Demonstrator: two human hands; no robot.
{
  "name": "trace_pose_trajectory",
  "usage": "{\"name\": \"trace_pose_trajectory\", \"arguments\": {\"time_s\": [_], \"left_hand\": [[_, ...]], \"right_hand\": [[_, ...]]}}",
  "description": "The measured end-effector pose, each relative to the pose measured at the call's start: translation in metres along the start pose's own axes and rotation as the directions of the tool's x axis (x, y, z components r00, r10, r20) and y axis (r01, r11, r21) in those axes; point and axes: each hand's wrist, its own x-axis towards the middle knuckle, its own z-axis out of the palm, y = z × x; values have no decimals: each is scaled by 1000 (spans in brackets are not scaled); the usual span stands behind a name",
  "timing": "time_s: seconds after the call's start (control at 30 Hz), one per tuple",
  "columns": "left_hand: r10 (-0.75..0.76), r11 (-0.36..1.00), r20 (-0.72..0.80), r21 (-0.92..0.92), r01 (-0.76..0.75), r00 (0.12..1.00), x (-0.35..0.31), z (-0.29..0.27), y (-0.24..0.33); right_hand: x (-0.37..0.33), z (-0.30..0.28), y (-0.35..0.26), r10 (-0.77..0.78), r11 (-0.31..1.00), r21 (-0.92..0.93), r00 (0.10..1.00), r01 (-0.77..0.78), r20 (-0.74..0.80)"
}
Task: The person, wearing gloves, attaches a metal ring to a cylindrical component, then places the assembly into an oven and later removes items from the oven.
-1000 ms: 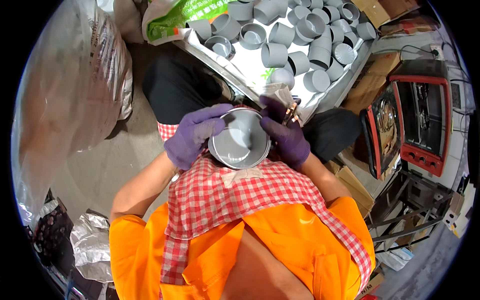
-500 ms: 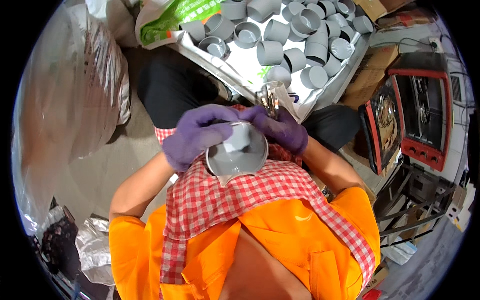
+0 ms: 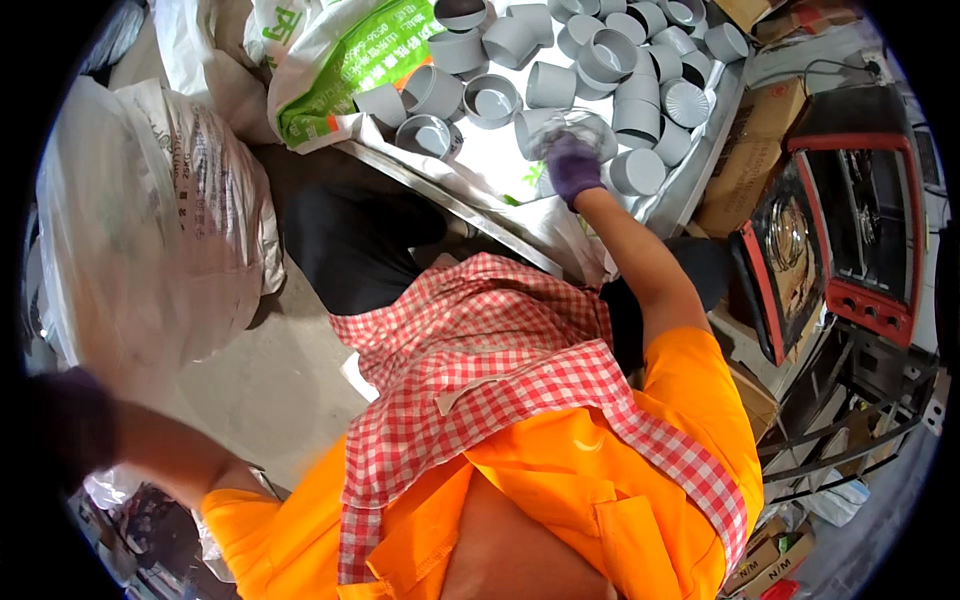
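Note:
My right hand (image 3: 574, 170), in a purple glove, reaches out over the tray of grey plastic pipe caps (image 3: 492, 101). A shiny, motion-smeared shape (image 3: 575, 130) is at its fingers, among the caps; what it is I cannot make out. Far out at the left rim, my left hand (image 3: 80, 425) is dark and blurred, its fingers lost in shadow. It is close to the lower part of a large translucent plastic bag (image 3: 150, 230). No cap is in front of my red checked apron (image 3: 470, 340).
White and green sacking (image 3: 345, 70) lines the tray (image 3: 450, 205), whose metal edge runs before my knees. To the right stand a cardboard box (image 3: 750, 160), a red oven (image 3: 868, 220) with its door hanging open, and a black metal frame (image 3: 850, 400).
Both hands have parted from before my apron, where they held a grey cap and a metal tool. My right hand moved forward to the tray, my left out to the far left.

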Motion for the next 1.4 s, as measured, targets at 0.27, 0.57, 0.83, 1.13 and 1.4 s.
{"name": "trace_pose_trajectory", "arguments": {"time_s": [0.27, 0.57, 0.83, 1.13, 1.4], "left_hand": [[136, 462, 239, -874, 152, 961, -7, 108, 101], [58, 251, 464, -864, 437, 884, -22, 142, 129], [268, 203, 210, -966, 158, 940, -7, 139, 160], [271, 477, -96, -851, -220, 958, -25, 127, 163], [384, 224, 399, -915, 335, 833, -58, 90, 121]], "right_hand": [[54, 60, 33, 50, 971, 238, 996, -31, -75], [-9, -142, -30, -270, 852, 512, 930, 111, 248], [-94, -179, -77, -724, -276, 642, 594, -715, 351], [-104, -181, -105, -769, 32, 978, 620, -204, 154], [-136, -197, -116, -403, 100, 979, 892, -179, 204]]}}
